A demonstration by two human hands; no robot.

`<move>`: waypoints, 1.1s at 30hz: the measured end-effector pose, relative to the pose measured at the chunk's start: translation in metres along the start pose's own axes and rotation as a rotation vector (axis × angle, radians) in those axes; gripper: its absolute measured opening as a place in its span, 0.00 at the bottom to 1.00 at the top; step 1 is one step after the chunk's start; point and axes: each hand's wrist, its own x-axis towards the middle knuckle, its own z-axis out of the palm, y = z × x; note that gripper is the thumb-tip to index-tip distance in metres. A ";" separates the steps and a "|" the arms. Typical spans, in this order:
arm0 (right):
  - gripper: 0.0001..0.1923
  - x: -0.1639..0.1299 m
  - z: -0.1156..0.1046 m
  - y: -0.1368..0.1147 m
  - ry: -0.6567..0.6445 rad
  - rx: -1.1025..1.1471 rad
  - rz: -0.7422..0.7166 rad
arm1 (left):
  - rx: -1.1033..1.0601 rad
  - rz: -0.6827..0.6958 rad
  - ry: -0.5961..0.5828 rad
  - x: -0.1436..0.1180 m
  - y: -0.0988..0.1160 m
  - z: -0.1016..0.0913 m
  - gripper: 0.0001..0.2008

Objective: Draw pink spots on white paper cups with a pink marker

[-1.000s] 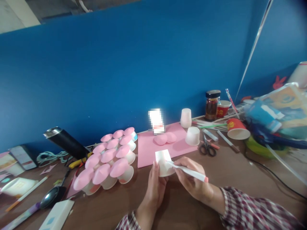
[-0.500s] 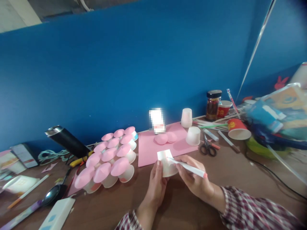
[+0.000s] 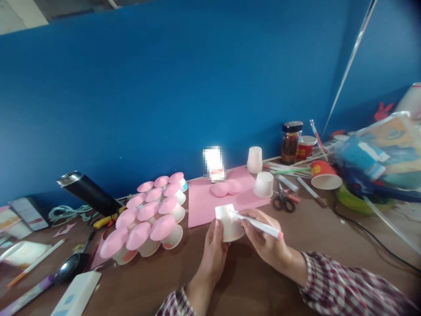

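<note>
Cup (image 3: 231, 230) | left hand (image 3: 214, 249) curled on its left side | right hand (image 3: 268, 241) pinching marker (image 3: 263, 226) at its right

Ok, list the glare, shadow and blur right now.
Head view: glaring, pixelated white patch before the blue wall, shine on the black rounded object; head view: dark upper right corner; head view: clutter at far right looks soft; head view: any marks on the paper cup by the marker too faint to read.

Head-worn view; forward, down over hands (image 3: 269, 245)
</note>
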 end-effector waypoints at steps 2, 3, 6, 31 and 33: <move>0.05 0.000 0.000 -0.001 0.002 -0.001 0.003 | 0.007 -0.001 0.007 0.000 0.000 0.000 0.20; 0.05 0.001 0.000 -0.001 0.004 -0.003 0.003 | 0.008 -0.002 0.012 0.000 0.000 0.000 0.21; 0.05 0.001 0.000 -0.002 0.006 -0.001 0.004 | 0.002 -0.004 0.007 0.000 0.000 0.000 0.20; 0.06 0.001 0.000 0.000 0.001 -0.013 -0.023 | 0.002 0.009 -0.013 0.000 -0.003 -0.002 0.19; 0.06 0.001 0.000 0.000 -0.005 -0.008 -0.024 | 0.005 0.011 -0.012 0.000 -0.003 -0.002 0.19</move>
